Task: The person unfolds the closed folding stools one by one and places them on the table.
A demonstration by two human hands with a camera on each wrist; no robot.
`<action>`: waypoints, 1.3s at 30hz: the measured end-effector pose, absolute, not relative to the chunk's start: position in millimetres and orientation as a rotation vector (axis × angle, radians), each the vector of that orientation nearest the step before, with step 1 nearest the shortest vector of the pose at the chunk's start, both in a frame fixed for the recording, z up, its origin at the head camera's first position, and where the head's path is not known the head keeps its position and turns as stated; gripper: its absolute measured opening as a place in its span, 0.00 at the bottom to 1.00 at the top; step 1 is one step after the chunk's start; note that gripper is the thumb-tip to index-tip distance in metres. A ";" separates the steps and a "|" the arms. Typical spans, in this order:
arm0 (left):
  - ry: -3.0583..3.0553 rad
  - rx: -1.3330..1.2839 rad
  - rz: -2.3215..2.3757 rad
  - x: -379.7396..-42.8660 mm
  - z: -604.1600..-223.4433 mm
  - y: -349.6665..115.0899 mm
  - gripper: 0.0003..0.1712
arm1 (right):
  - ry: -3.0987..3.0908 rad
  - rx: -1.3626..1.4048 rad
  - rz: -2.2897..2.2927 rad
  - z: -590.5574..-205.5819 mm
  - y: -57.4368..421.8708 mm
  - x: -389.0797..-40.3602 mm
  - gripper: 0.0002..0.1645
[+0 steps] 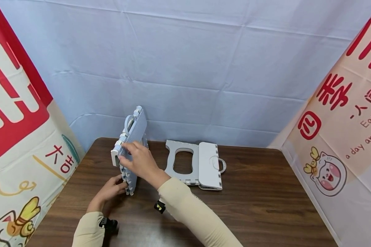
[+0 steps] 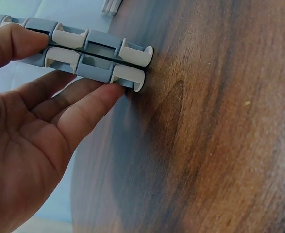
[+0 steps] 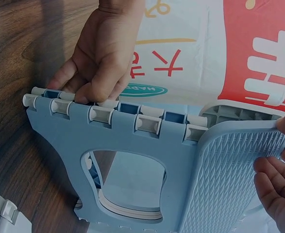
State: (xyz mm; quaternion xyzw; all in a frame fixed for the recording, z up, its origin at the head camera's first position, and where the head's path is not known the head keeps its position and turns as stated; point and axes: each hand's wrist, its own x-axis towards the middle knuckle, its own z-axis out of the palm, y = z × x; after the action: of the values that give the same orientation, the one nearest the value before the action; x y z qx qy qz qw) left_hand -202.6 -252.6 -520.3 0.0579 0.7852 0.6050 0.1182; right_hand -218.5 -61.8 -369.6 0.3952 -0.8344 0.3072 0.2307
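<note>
A light-blue folding step stool (image 1: 138, 129), partly folded, stands on edge at the left of the table. Its seat is a textured panel (image 3: 229, 165), with a carry handle at the edge seen in the head view. My right hand (image 1: 142, 163) holds this panel, thumb at its rim and fingers against the textured face. Lower down, my left hand (image 1: 110, 189) pinches the hinged leg edge close to the tabletop. In the left wrist view, the thumb and fingers lie on opposite sides of the blue and white hinge knuckles (image 2: 96, 57). An oval opening shows in the leg panel (image 3: 123, 136).
A white folding stool (image 1: 208, 164) lies flat on the brown wooden table (image 1: 250, 202), right of the blue one, its handle loop pointing right. A pale cloth (image 1: 185, 68) hangs behind the table, and printed cloths (image 1: 330, 144) hang at both sides.
</note>
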 end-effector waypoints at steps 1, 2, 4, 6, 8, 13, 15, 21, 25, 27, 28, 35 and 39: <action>2.286 0.165 1.780 -202.8 -520.7 -252.9 0.28 | -2.294 1.086 0.845 -369.6 -61.9 -218.4 0.23; 2.278 0.172 1.783 -202.9 -520.9 -253.2 0.29 | -2.295 1.083 0.840 -369.5 -61.8 -218.4 0.23; 2.269 0.187 1.783 -203.1 -521.2 -253.9 0.29 | -2.294 1.082 0.843 -369.4 -61.7 -217.9 0.23; 2.269 0.194 1.781 -203.1 -521.3 -254.1 0.29 | -2.290 1.085 0.857 -369.6 -61.5 -217.5 0.23; 2.267 0.193 1.785 -203.0 -521.4 -254.0 0.28 | -2.287 1.091 0.873 -370.0 -61.1 -217.3 0.23; 2.255 0.225 1.786 -202.6 -522.4 -254.0 0.28 | -2.313 1.088 1.004 -374.5 -57.3 -217.2 0.24; 2.251 0.225 1.781 -202.5 -523.2 -253.4 0.29 | -2.329 1.073 1.094 -377.3 -54.0 -216.8 0.26; 2.252 0.184 1.793 -201.4 -523.0 -253.2 0.30 | -2.341 1.032 1.293 -385.0 -49.0 -213.7 0.33; 2.257 0.191 1.799 -200.4 -521.1 -254.6 0.29 | -2.331 1.004 1.341 -393.7 -50.6 -212.7 0.37; 2.267 0.195 1.796 -200.0 -520.6 -254.4 0.28 | -2.328 0.983 1.358 -400.4 -51.4 -212.7 0.39; 2.272 0.193 1.795 -200.0 -520.7 -254.4 0.28 | -2.329 0.970 1.364 -404.0 -51.7 -212.6 0.40; 2.302 0.189 1.782 -199.3 -520.6 -253.9 0.26 | -2.330 0.888 1.482 -428.0 -53.6 -211.8 0.42; 2.299 0.182 1.788 -199.3 -520.4 -253.3 0.26 | -2.339 0.829 1.538 -438.5 -54.7 -211.9 0.41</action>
State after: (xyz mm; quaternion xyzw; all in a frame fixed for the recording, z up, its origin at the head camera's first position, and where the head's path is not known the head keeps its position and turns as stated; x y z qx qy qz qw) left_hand -199.3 -253.3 -520.4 0.0621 0.7829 0.6090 0.1114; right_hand -211.9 -54.7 -438.5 0.2821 -0.7961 0.5237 0.1109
